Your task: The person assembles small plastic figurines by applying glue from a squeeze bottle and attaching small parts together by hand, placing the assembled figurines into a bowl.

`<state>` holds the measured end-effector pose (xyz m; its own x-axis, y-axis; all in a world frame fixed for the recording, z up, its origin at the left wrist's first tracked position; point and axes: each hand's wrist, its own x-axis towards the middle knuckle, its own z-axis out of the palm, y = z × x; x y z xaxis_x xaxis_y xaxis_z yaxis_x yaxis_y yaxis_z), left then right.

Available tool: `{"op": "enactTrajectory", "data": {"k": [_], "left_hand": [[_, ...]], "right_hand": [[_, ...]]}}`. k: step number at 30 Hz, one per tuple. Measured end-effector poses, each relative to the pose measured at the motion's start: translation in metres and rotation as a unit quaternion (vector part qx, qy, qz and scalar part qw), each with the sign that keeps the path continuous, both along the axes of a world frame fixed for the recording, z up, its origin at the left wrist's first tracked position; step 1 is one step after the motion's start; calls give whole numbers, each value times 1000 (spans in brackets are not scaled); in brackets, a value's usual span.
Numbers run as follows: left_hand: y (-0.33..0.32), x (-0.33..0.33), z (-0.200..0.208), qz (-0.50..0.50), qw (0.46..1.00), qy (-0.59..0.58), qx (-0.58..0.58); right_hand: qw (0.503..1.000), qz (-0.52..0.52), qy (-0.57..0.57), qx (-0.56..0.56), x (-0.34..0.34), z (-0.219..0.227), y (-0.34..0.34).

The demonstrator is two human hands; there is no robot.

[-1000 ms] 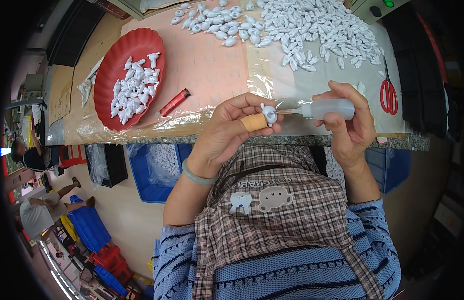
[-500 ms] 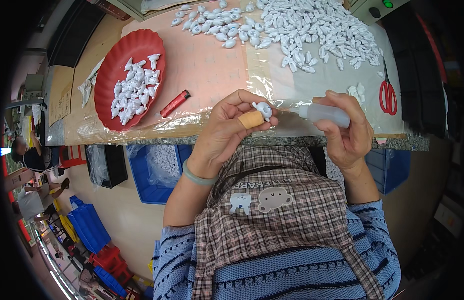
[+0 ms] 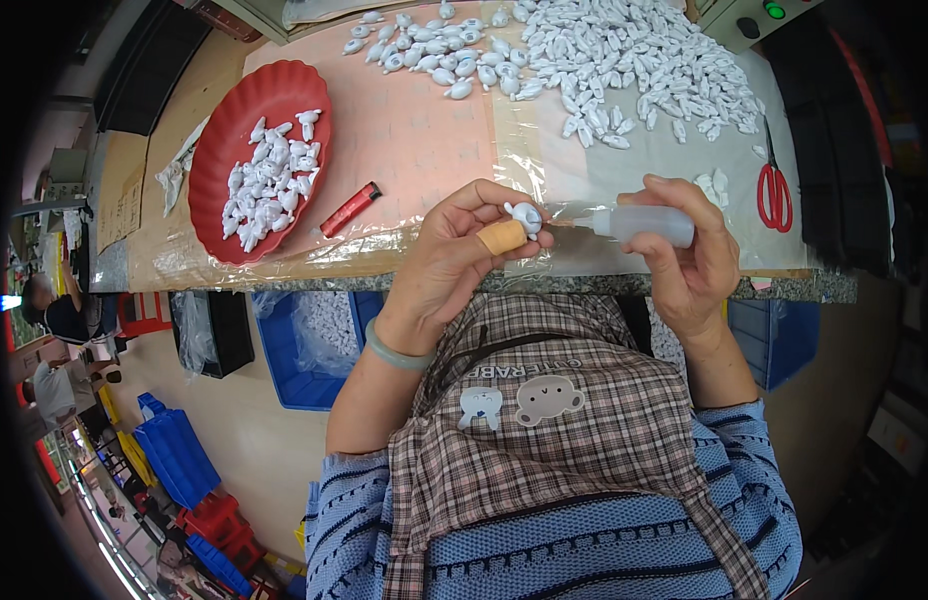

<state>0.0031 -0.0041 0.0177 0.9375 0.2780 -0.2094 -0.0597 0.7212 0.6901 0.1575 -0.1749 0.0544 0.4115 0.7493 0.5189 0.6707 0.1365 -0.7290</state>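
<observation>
With the left hand [image 3: 452, 258] I pinch 1 white piece [image 3: 527, 218] between fingertips at 1 o'clock; the right hand [image 3: 696, 275] curls around a translucent bottle [image 3: 654, 226]. I judge the step as nozzle [image 3: 601, 222] alignment; the next move calls for steady contact. The counter [image 3: 424, 140] carries a red tray [image 3: 206, 150] at 10 o'clock and scissors [image 3: 774, 198] at 2; a blue crate [image 3: 181, 460] stands at 8.

Scissors [image 3: 777, 192] (red-handled), black floor bin [image 3: 233, 332], 1 green light [image 3: 774, 10]
</observation>
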Motion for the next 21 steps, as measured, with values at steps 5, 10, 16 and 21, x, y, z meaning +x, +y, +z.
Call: {"op": "enactTrajectory", "data": {"k": [5,10,16,21], "left_hand": [[2,-4,-2,13,1000,22,13],[3,-5,-7,7,1000,24,15],[1,-4,-7,2,1000,26,16],[3,-5,-12,6,999,33,16]], "right_hand": [[961,-58,265,54,15,-9,8],[924,-74,374,32,45,-25,10],[956,-114,266,-45,63,-53,15],[965,-166,132,-152,62,-46,28]]}}
